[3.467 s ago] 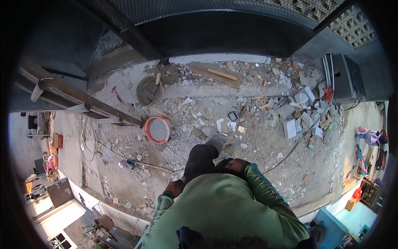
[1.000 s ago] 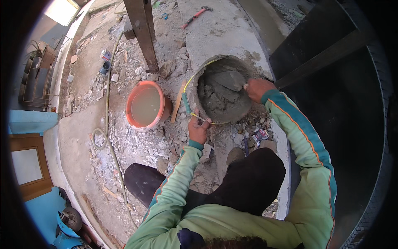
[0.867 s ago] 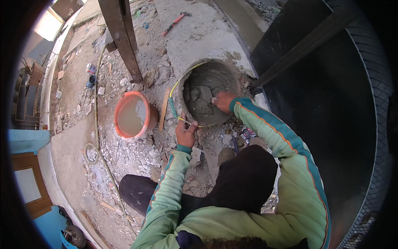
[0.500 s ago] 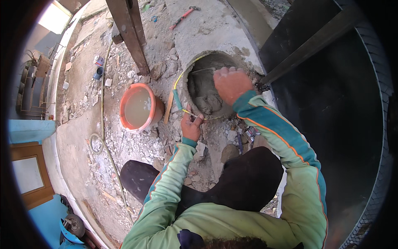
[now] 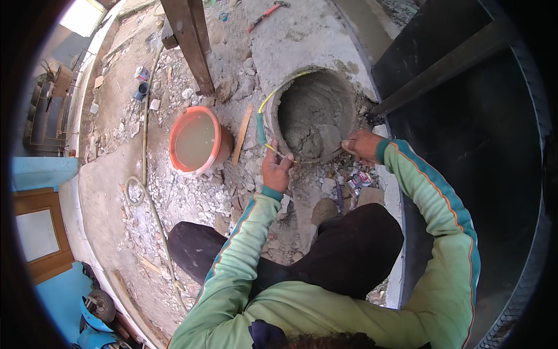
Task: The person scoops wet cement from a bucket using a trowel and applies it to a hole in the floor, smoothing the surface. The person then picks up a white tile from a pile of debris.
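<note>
A round bucket (image 5: pixel 269 109) caked with grey cement holds wet mortar (image 5: pixel 317 107). Its thin yellow handle, with a teal grip (image 5: pixel 261 128), lies along the left side of the rim. My left hand (image 5: pixel 276 173) is closed on the near-left rim, thumb and fingers at the yellow handle. At the near-right rim, my right hand (image 5: pixel 364 146) is closed round the handle of a trowel. The trowel's grey blade (image 5: pixel 332 138) lies against the mortar inside the bucket, partly smeared with it.
Left of the bucket stand an orange pail (image 5: pixel 217 136) of cloudy water and a wooden strip (image 5: pixel 242 134). A hose (image 5: pixel 145 116) runs along the rubble. A red-handled hammer (image 5: pixel 264 17) lies far off; a wooden post (image 5: pixel 192 43) rises nearby. Dark panels (image 5: pixel 459 157) stand at the right.
My right hand has moved from over the far-right part of the bucket toward me, to its near-right rim, bringing the trowel along. My left hand keeps its hold on the rim.
</note>
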A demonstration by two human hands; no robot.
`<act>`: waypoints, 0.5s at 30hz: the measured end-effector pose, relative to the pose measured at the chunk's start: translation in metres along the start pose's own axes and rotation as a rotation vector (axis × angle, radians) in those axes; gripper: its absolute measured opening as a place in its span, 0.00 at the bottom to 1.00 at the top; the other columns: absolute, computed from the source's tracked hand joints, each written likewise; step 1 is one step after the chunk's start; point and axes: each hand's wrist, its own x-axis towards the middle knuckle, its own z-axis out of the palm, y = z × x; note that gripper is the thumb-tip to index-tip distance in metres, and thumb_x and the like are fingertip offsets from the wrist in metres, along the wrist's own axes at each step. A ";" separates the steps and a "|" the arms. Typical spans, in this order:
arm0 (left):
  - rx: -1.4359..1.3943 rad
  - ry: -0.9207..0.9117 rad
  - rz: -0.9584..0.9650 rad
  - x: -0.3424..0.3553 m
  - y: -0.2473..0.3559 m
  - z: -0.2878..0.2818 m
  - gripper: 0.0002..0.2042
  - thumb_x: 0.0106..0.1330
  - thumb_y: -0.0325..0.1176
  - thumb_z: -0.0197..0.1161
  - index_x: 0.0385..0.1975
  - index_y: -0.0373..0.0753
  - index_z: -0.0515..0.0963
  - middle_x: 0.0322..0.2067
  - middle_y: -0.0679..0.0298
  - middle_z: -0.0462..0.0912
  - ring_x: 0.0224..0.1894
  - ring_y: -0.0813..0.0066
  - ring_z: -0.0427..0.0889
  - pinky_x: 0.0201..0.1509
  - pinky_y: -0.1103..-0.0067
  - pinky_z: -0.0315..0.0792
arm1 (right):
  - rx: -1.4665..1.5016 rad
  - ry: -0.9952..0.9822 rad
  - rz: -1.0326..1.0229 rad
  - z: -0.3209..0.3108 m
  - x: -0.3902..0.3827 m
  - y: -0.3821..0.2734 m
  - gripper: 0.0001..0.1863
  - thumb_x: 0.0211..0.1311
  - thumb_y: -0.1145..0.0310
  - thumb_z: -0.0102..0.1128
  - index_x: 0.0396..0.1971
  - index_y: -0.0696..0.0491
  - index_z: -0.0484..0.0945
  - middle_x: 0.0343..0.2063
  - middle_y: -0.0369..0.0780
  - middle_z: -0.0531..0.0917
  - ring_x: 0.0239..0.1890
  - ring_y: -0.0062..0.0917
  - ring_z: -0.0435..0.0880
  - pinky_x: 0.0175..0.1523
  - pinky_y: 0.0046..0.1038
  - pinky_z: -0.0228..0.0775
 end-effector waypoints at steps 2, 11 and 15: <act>0.003 0.002 0.013 0.002 0.001 0.002 0.34 0.65 0.22 0.60 0.70 0.29 0.53 0.46 0.61 0.73 0.41 0.75 0.78 0.42 0.75 0.80 | 0.149 -0.030 -0.055 0.026 0.024 -0.013 0.17 0.72 0.58 0.48 0.44 0.57 0.77 0.20 0.40 0.77 0.18 0.24 0.78 0.23 0.32 0.72; 0.005 0.004 -0.025 0.005 0.004 -0.008 0.36 0.66 0.25 0.61 0.72 0.34 0.52 0.48 0.63 0.73 0.42 0.75 0.77 0.42 0.77 0.79 | 0.757 -0.094 -0.272 0.079 0.015 -0.003 0.20 0.74 0.54 0.46 0.53 0.55 0.74 0.25 0.36 0.76 0.19 0.17 0.73 0.21 0.24 0.68; -0.069 0.070 -0.020 0.020 0.008 -0.023 0.34 0.65 0.25 0.61 0.71 0.39 0.55 0.47 0.63 0.75 0.42 0.75 0.78 0.40 0.77 0.81 | 0.825 -0.017 -0.323 0.085 0.005 -0.003 0.22 0.74 0.54 0.46 0.54 0.55 0.74 0.26 0.36 0.76 0.20 0.16 0.73 0.24 0.23 0.69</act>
